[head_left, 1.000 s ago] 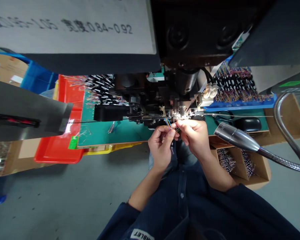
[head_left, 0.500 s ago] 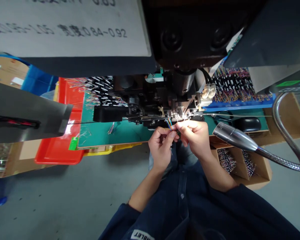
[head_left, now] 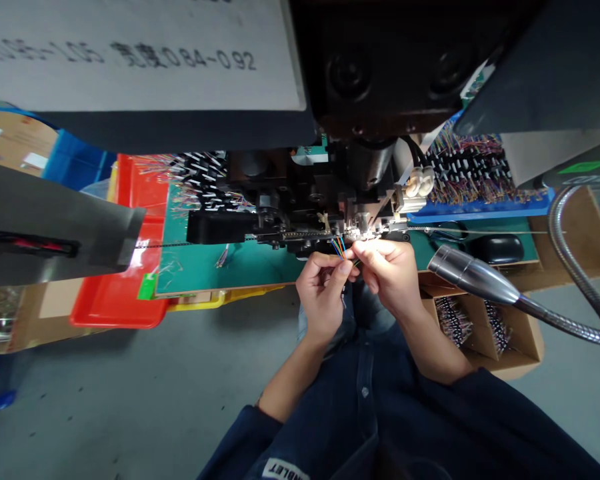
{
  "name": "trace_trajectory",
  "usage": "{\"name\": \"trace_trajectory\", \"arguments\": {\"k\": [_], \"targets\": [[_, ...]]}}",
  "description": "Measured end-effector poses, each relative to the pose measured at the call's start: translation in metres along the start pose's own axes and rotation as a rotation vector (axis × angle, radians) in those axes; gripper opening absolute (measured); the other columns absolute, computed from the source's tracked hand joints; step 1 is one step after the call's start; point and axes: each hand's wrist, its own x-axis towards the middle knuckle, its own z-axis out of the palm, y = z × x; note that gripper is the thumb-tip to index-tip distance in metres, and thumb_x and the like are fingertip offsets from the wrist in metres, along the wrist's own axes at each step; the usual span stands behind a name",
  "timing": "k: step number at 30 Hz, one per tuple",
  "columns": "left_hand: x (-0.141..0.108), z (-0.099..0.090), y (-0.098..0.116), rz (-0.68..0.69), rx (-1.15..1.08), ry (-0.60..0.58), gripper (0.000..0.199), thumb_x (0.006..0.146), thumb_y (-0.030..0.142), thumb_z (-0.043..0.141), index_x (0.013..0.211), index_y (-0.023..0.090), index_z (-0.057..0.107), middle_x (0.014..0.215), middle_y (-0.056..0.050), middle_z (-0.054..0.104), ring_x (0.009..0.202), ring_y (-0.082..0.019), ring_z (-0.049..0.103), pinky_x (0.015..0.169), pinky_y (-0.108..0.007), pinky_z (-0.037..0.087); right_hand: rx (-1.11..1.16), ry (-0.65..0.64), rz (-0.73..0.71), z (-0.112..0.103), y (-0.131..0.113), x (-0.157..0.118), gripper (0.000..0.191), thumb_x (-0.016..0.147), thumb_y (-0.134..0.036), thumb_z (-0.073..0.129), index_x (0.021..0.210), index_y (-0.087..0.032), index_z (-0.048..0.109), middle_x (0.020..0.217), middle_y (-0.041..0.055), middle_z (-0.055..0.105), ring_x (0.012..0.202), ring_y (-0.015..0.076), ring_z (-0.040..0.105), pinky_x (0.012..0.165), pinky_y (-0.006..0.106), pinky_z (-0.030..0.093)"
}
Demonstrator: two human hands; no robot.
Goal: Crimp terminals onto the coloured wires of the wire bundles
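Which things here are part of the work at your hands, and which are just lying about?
Part of the work:
left hand
right hand
multicoloured wires
crimping machine head
terminal strip

Lying about:
scissors
gooseneck lamp
red tray
blue wire rack

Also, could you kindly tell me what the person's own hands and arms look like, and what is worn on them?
The left hand and right hand are bare, without gloves. The forearms are uncovered above dark navy sleeves, the left sleeve and right sleeve. A white label with dark lettering shows on the garment.
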Motion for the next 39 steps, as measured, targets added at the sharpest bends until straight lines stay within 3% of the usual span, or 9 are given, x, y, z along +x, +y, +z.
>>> {"name": "trace_trajectory", "arguments": {"k": [6, 15, 20, 25, 31, 35, 39], "targets": [[-0.001, -0.001, 0.003, -0.036, 0.007, -0.019, 0.026, 0.104, 0.042, 0.094, 0.096, 0.023, 0.078, 0.078, 0.002, 0.078, 0.067, -0.013, 0.076, 0.064, -0.024, 0.063, -0.125, -0.018, -0.038, -0.001, -0.008, -0.002, 0.040, 0.103, -0.061, 0.086, 0.098, -0.021, 0.090, 0.051, -0.0039, 0.060, 0.041, 0.0121, 0.043, 0.040, 0.029, 0.036], [-0.003, -0.005, -0.001, -0.077, 0.013, -0.017, 0.034, 0.103, 0.044, 0.095, 0.089, 0.022, 0.074, 0.078, 0.001, 0.079, 0.067, -0.014, 0.077, 0.065, -0.024, 0.064, -0.108, 0.011, -0.046, 0.000, -0.005, -0.002, 0.036, 0.103, -0.055, 0.085, 0.090, -0.022, 0.091, 0.056, -0.0009, 0.067, 0.042, 0.0127, 0.047, 0.042, 0.029, 0.041], [-0.002, -0.003, 0.001, -0.068, 0.001, 0.001, 0.034, 0.102, 0.047, 0.096, 0.090, 0.023, 0.075, 0.081, 0.001, 0.080, 0.065, -0.013, 0.075, 0.065, -0.024, 0.065, 0.000, 0.007, -0.003, 0.001, 0.000, 0.000, 0.034, 0.103, -0.054, 0.087, 0.088, -0.023, 0.092, 0.044, -0.0063, 0.056, 0.039, 0.0123, 0.045, 0.051, 0.030, 0.052], [-0.002, -0.001, 0.004, -0.075, 0.027, 0.026, 0.029, 0.103, 0.046, 0.095, 0.094, 0.023, 0.079, 0.082, 0.000, 0.081, 0.068, -0.014, 0.078, 0.067, -0.025, 0.066, 0.046, 0.018, 0.015, 0.004, -0.001, 0.000, 0.036, 0.103, -0.053, 0.088, 0.083, -0.022, 0.090, 0.042, -0.0066, 0.055, 0.037, 0.0102, 0.043, 0.049, 0.027, 0.047], [-0.001, -0.001, 0.002, -0.072, 0.017, 0.028, 0.026, 0.103, 0.045, 0.095, 0.097, 0.024, 0.080, 0.083, 0.000, 0.082, 0.068, -0.013, 0.077, 0.067, -0.024, 0.066, -0.020, 0.027, 0.005, 0.003, -0.001, -0.001, 0.036, 0.103, -0.056, 0.086, 0.092, -0.023, 0.092, 0.047, -0.0049, 0.060, 0.039, 0.0118, 0.044, 0.048, 0.030, 0.049], [-0.001, -0.003, 0.001, -0.070, 0.002, -0.004, 0.025, 0.103, 0.044, 0.094, 0.098, 0.024, 0.081, 0.081, 0.001, 0.080, 0.068, -0.013, 0.076, 0.067, -0.024, 0.065, -0.089, 0.004, -0.062, 0.002, -0.008, -0.003, 0.036, 0.102, -0.058, 0.088, 0.095, -0.023, 0.091, 0.050, -0.0040, 0.058, 0.041, 0.0134, 0.046, 0.044, 0.030, 0.045], [-0.002, -0.006, -0.001, -0.095, 0.023, -0.038, 0.025, 0.103, 0.043, 0.095, 0.097, 0.024, 0.081, 0.078, 0.001, 0.078, 0.069, -0.015, 0.076, 0.066, -0.026, 0.065, -0.140, -0.028, -0.042, -0.001, -0.012, -0.004, 0.037, 0.104, -0.059, 0.087, 0.098, -0.023, 0.091, 0.056, -0.0007, 0.064, 0.045, 0.0154, 0.049, 0.043, 0.031, 0.044]]}}
